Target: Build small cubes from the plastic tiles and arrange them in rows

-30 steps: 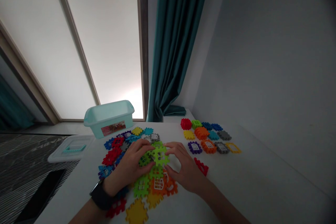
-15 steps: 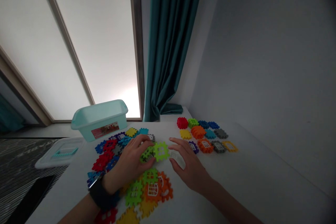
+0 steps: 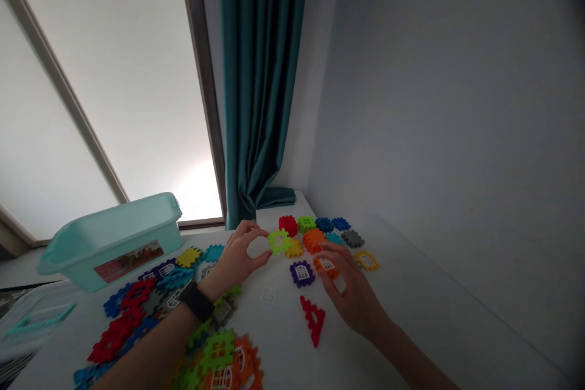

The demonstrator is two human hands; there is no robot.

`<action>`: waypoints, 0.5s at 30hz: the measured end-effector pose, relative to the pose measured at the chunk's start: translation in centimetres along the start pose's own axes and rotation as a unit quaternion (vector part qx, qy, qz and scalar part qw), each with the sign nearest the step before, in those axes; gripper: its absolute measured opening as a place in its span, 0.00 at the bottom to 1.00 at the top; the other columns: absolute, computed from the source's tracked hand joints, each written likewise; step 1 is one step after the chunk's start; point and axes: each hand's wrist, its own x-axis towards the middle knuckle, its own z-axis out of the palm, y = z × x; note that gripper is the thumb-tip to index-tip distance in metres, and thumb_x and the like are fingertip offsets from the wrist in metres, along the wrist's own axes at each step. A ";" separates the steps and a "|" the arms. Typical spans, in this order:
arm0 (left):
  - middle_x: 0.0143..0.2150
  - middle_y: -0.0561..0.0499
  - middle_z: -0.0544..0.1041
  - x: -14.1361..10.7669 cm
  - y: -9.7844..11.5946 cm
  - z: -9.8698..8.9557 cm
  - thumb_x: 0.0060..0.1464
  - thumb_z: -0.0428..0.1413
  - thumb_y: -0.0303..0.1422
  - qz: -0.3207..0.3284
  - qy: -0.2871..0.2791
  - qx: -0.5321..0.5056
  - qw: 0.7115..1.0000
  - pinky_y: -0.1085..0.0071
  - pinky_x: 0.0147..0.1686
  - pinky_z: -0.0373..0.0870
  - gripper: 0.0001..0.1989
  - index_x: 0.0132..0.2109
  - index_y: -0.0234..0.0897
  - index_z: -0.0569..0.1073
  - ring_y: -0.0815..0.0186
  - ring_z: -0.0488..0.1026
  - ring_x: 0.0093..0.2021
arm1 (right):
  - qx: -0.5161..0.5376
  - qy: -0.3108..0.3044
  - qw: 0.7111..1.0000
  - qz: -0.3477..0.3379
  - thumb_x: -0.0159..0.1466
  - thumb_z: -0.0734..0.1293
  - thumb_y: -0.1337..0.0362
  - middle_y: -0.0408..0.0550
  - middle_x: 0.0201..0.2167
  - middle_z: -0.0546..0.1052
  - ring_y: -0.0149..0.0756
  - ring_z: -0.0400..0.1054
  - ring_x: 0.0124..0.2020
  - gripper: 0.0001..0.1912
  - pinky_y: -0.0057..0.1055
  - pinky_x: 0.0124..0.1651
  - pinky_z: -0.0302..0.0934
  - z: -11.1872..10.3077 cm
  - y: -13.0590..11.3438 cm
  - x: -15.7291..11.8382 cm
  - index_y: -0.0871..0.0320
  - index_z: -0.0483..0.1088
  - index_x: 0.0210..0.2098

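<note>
Between the thumb and fingers of my left hand (image 3: 240, 254) is a lime-green notched building tile (image 3: 279, 242), held up beside the sorted tiles on the table. A yellow tile (image 3: 295, 248) lies just right of it. My right hand (image 3: 350, 289) hovers with thumb and fingers apart, partly hiding an orange tile with a white window (image 3: 327, 266); I see nothing in its grasp. A purple window tile (image 3: 302, 273) and a red triangular piece (image 3: 313, 320) lie to its left. A white window insert (image 3: 269, 295) rests on the table below my left hand.
Mixed tiles, including a red tile (image 3: 119, 330) and an orange one (image 3: 249, 362), spread over the left and front of the white table (image 3: 365, 353). A mint-green bin (image 3: 132, 228) stands at the back left. Stacks of red (image 3: 287, 225) and grey tiles (image 3: 353, 238) sit near the wall.
My left hand has carried the lime-green tile from the loose pile toward the sorted tiles. My right hand has shifted right. The view has swung right, and the red triangular piece now shows.
</note>
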 end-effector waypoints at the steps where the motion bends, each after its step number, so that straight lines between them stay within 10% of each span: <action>1: 0.49 0.46 0.69 0.9 -0.2 0.6 0.56 0.61 0.34 0.002 -0.007 -0.002 1.000 0.58 0.53 0.71 0.13 0.49 0.41 0.75 0.58 0.72 0.50 | 0.001 0.008 1.000 0.011 0.68 0.62 0.66 0.55 0.55 0.72 0.47 0.68 0.58 0.13 0.50 0.57 0.68 -0.3 0.4 -0.1 0.52 0.68 0.52; 15: 0.50 0.47 0.69 10.4 -2.2 7.8 0.55 0.61 0.35 -0.018 -0.062 0.082 0.995 0.54 0.54 0.67 0.12 0.47 0.44 0.79 0.54 0.70 0.52 | 0.003 0.073 0.995 0.074 0.69 0.60 0.67 0.56 0.51 0.73 0.46 0.70 0.54 0.13 0.45 0.54 0.71 -1.8 1.5 -1.1 0.53 0.69 0.52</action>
